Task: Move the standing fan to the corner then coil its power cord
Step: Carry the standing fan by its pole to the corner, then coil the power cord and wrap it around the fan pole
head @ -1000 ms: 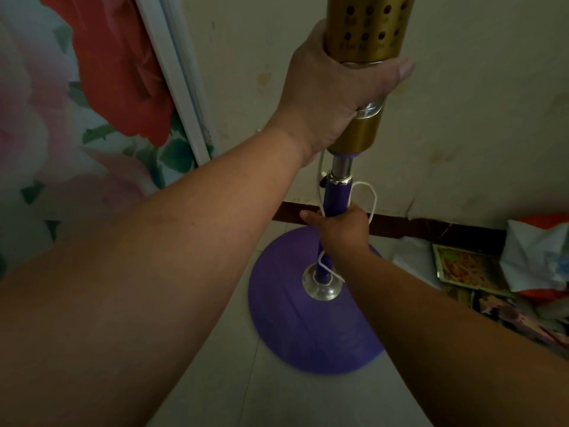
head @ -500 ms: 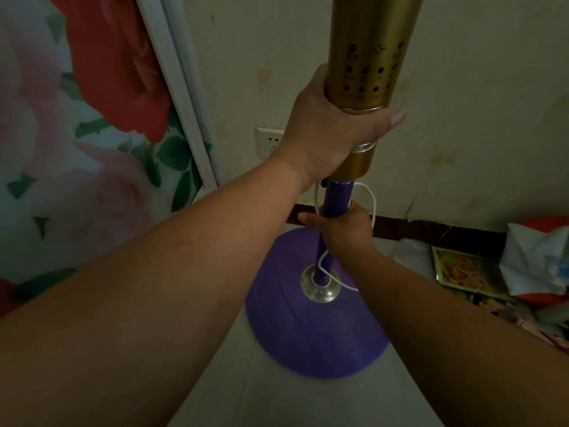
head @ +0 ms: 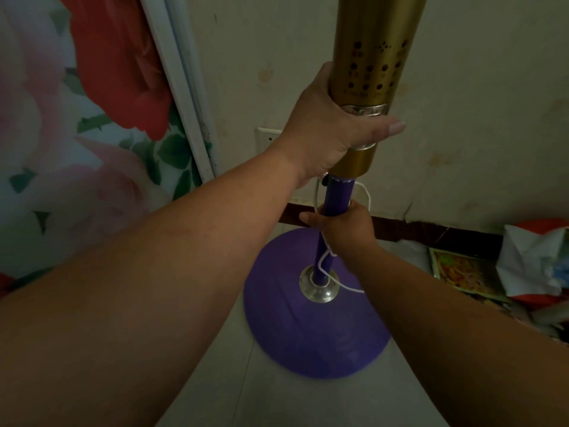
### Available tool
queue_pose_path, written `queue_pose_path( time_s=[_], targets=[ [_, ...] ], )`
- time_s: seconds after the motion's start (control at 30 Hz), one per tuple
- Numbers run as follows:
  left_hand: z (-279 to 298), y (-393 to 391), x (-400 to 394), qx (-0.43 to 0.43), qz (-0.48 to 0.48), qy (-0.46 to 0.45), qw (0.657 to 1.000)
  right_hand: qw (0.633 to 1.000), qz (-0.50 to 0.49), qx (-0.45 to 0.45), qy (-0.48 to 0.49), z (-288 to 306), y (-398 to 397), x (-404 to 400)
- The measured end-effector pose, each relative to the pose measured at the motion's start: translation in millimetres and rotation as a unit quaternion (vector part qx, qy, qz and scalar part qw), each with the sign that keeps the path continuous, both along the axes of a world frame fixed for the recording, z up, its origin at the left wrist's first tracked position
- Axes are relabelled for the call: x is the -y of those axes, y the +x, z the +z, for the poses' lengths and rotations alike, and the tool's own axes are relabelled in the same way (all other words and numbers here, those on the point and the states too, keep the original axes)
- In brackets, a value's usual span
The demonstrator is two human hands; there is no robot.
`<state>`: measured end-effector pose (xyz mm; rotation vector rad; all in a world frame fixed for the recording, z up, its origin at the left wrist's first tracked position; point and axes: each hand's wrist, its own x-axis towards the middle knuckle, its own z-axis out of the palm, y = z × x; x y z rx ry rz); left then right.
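Standing fan (head: pixel 366 97) fills the middle of the head view, seen from above along its stem: a wide gold upper column with rows of small dark dots and faint markings, a shiny silver ring below that, a shorter gold collar, then a slim purple pole (head: pixel 337 198) running down into a clear rounded collar at the centre of a round, flat purple base (head: pixel 308 331). That base sits on the pale tiled floor (head: pixel 277 396), close to the cream wall (head: pixel 477 118) and its dark skirting strip, with a floral-printed panel (head: pixel 77 118) and white frame to the left forming the corner. The left hand (head: pixel 332 131) is wrapped round the gold column at the silver ring, thumb stretched across the front and fingers curled behind. Lower down, the right hand (head: pixel 345 226) grips the purple pole, fingers closed around it, and a thin white power cord (head: pixel 365 195) loops out on both sides of that fist and trails past the clear collar onto the base; whether the cord is pinched inside the grip cannot be told. A white wall socket (head: pixel 266 135) shows behind the left wrist. Crumpled bags and printed packets (head: pixel 468 272) lie on the floor to the right.
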<state>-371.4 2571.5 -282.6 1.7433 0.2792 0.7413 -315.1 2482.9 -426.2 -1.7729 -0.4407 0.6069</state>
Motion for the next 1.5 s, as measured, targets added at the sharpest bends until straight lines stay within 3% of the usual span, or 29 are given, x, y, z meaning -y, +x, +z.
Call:
queue_pose_path(
  time_s=[0.53, 1.07, 1.5],
  targets=[
    [0.8, 0.0, -2.9, -0.017, -0.004, 0.003, 1.000, 0.995, 0.098, -0.012, -0.035, 14.7, 6.8, 26.6],
    [0.9, -7.6, 3.5, -0.044, 0.004, -0.004, 0.999, 0.990, 0.097, -0.102, -0.012, 40.3, 11.8, 61.2],
    [-36.6, -29.9, 26.9, -0.039, 0.075, -0.004, 0.996, 0.982, 0.121, -0.143, -0.028, 50.6, 14.0, 97.3]
  ],
)
